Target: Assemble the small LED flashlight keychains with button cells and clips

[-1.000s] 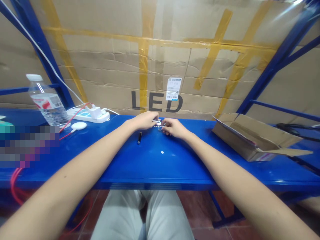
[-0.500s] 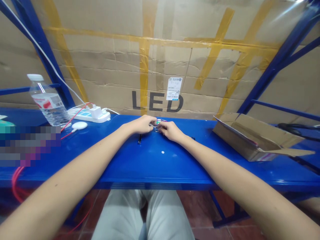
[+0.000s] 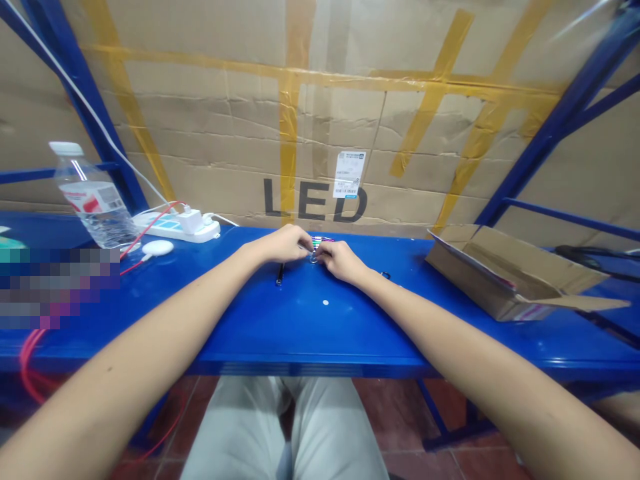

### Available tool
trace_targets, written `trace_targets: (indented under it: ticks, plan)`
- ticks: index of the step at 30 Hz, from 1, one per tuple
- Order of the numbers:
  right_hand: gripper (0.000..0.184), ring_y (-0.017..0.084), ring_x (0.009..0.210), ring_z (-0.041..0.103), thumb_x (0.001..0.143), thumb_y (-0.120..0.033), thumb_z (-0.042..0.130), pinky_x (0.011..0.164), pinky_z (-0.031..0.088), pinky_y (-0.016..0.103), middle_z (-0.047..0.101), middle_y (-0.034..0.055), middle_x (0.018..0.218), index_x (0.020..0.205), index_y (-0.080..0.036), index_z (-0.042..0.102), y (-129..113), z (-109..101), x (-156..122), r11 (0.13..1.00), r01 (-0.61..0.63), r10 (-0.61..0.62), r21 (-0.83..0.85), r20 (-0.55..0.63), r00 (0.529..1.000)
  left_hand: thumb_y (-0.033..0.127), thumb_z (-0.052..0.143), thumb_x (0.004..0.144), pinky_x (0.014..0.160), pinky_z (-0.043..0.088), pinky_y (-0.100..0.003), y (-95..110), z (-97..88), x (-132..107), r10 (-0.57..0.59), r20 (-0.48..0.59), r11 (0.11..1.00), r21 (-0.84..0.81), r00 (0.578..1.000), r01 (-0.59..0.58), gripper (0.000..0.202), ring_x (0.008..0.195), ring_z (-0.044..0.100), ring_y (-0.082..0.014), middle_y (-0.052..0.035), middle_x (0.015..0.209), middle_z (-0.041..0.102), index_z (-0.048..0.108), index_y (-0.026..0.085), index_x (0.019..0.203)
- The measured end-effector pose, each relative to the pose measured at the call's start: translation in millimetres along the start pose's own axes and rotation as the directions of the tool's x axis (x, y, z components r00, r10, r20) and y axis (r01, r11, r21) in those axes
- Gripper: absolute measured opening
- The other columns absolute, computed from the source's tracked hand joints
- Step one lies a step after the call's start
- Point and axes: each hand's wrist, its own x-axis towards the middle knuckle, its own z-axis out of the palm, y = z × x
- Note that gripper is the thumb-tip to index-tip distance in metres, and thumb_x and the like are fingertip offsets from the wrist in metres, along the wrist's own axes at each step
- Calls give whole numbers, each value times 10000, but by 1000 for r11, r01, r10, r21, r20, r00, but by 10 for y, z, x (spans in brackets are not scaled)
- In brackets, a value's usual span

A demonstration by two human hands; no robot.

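My left hand (image 3: 289,245) and my right hand (image 3: 342,261) meet over the far middle of the blue table, fingertips almost touching. Both are closed in a pinch around a small metal ring (image 3: 313,261), which shows between and just below the fingertips. Just behind the fingers is a shiny, multicoloured piece (image 3: 323,241); whether it joins the ring I cannot tell. A small dark strip-like thing (image 3: 280,275) lies under my left wrist. Another small black piece (image 3: 385,275) is beside my right wrist. A small white disc (image 3: 325,303) lies nearer to me.
An open cardboard box (image 3: 493,287) stands on the right of the table (image 3: 300,340). At left are a water bottle (image 3: 97,207), a white power strip (image 3: 175,230), a round white charger (image 3: 158,249) and red cables (image 3: 33,353). A large carton (image 3: 225,133) rises behind.
The view has shifted slightly. My left fingers have moved a little against the ring, and the pale sliver by them shows less. My right hand stays nearly in place.
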Motion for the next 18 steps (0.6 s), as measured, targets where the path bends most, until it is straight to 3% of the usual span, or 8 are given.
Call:
trace_targets:
  ticks: [7,14,18]
  plan:
    - [242,209,874,674,849,-14,516,775,456,279,754,82,911,870,-156,711,-35,-12,-7,999,7,-6,-39,20,1000,141,571,730,752,490,-258,2,6,8,35,-10,999,-39,999,-35,292,844,706,-189,-37,935,781,781,195,927]
    - [219,226,893,668,856,-25,523,787,457,294,749,107,926,854,-148,703,-53,-7,-5,996,-48,49,-76,9,999,222,640,701,612,421,-254,-5,56,30,-90,-81,994,-69,993,84,120,734,640,-178,-27,776,714,678,165,800]
    - [191,230,882,661,856,-41,537,777,453,295,742,111,912,832,-144,696,-66,-3,-3,992,-79,80,-102,3,997,254,652,683,564,354,-254,-17,67,34,-133,-46,989,-63,990,130,95,656,559,-149,4,696,643,615,174,721]
